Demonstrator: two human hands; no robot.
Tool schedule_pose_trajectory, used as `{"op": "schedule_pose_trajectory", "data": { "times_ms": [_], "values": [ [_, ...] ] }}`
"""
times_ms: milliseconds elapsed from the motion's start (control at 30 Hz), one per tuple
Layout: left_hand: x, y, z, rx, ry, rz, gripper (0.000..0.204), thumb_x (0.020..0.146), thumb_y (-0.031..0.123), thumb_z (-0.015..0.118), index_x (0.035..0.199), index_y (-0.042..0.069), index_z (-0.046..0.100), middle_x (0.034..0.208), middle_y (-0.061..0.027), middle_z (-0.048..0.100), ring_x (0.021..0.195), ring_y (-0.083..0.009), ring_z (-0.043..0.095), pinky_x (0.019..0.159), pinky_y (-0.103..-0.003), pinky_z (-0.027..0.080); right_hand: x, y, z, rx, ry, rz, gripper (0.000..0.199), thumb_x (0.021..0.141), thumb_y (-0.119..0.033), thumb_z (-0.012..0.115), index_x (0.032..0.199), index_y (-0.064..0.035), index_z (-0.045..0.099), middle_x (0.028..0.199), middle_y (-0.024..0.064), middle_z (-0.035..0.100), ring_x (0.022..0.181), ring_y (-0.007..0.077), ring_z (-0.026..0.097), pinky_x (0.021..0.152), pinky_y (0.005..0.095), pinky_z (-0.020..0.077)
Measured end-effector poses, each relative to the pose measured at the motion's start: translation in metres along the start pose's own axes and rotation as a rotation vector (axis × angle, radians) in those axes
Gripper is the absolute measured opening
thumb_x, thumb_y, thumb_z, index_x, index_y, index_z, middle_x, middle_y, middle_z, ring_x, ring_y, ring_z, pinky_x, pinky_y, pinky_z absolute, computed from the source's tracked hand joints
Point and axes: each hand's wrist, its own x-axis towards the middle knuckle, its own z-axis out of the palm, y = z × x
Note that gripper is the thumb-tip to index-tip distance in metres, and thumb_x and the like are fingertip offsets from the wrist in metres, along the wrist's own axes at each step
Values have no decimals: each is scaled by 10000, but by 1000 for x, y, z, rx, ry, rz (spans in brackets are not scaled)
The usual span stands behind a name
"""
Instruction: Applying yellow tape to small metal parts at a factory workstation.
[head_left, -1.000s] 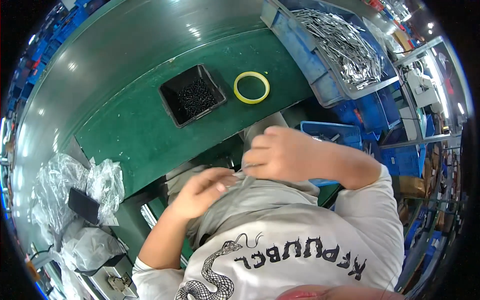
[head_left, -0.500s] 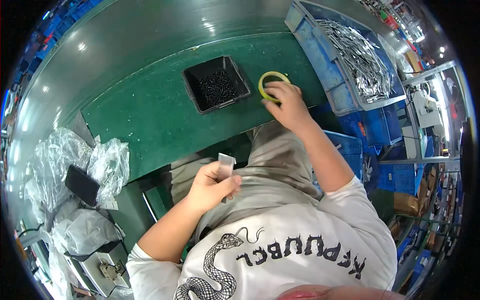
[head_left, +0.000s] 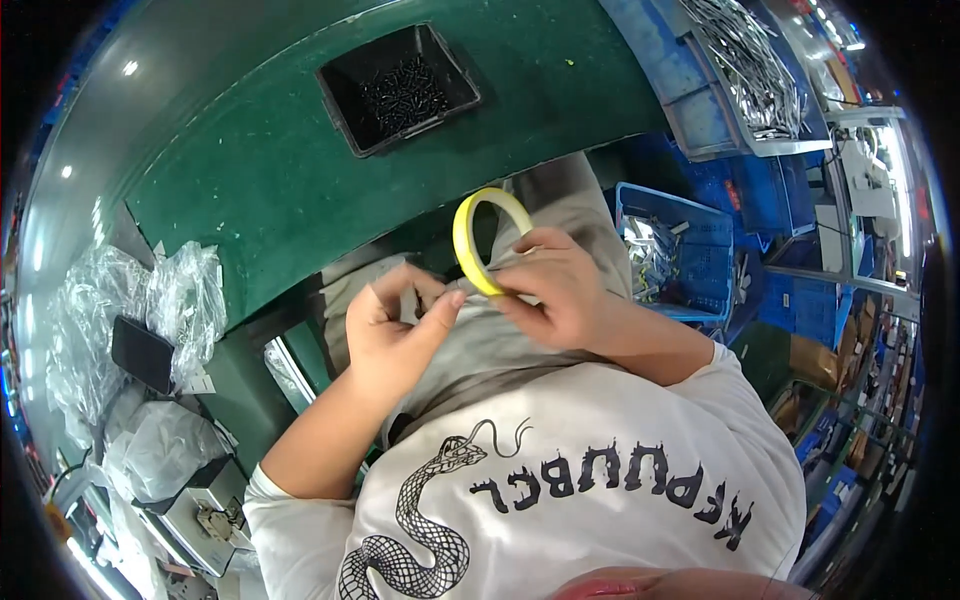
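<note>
A roll of yellow tape (head_left: 466, 238) stands on edge above my lap, near the table's front edge. My right hand (head_left: 560, 290) grips its lower right side, fingers curled over the rim. My left hand (head_left: 400, 325) is close beside the roll, thumb and forefinger pinched together near its lower edge. What the left fingers hold is mostly hidden, and I cannot make it out.
A black bin (head_left: 400, 95) of small black parts sits on the green table (head_left: 250, 210). At the right are a blue crate (head_left: 700, 115) of metal strips and a lower blue basket (head_left: 690, 260). Clear plastic bags (head_left: 185, 310) and a dark phone-like slab (head_left: 143, 354) lie left.
My right hand has lifted the tape roll off the table and brought it over my lap to my left hand. The clear flat piece in my left hand no longer shows. The view has shifted.
</note>
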Motion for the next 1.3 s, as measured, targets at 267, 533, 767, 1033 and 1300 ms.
{"op": "schedule_pose_trajectory", "data": {
  "times_ms": [267,533,767,1033,1300],
  "values": [
    [-2,-5,0,210,12,293,190,744,-81,742,853,10,616,713,-25,544,632,-99,493,557,-230,389,-3,2,6,-67,-24,-136,301,773,-109,760,1033,-60,616,866,43,703,739,195,662,815,399,479],
    [6,-9,-2,300,-31,508,253,730,-105,720,933,13,627,853,-67,583,654,-106,530,555,-222,424,-4,4,9,-81,-41,-140,296,796,-127,743,1053,-63,612,884,40,705,772,190,666,844,397,460],
    [7,-8,-2,336,-20,501,266,727,-102,714,951,14,631,878,-83,586,655,-107,530,554,-220,432,-4,6,8,-87,-38,-150,308,799,-137,740,1068,-62,610,898,41,707,779,189,667,848,395,458],
    [6,-4,-2,361,-25,472,216,731,-96,709,904,6,632,873,-80,599,661,-105,533,546,-215,429,-5,8,9,-97,-46,-162,307,789,-137,749,1059,-63,623,893,34,705,769,185,661,836,387,464],
    [8,-4,-8,490,-108,422,230,711,-73,710,899,4,602,882,-137,614,758,-283,606,662,-337,487,-4,13,5,-108,-55,-232,316,782,-152,766,1046,-47,629,883,51,699,742,190,659,802,385,484]
  ]
}}
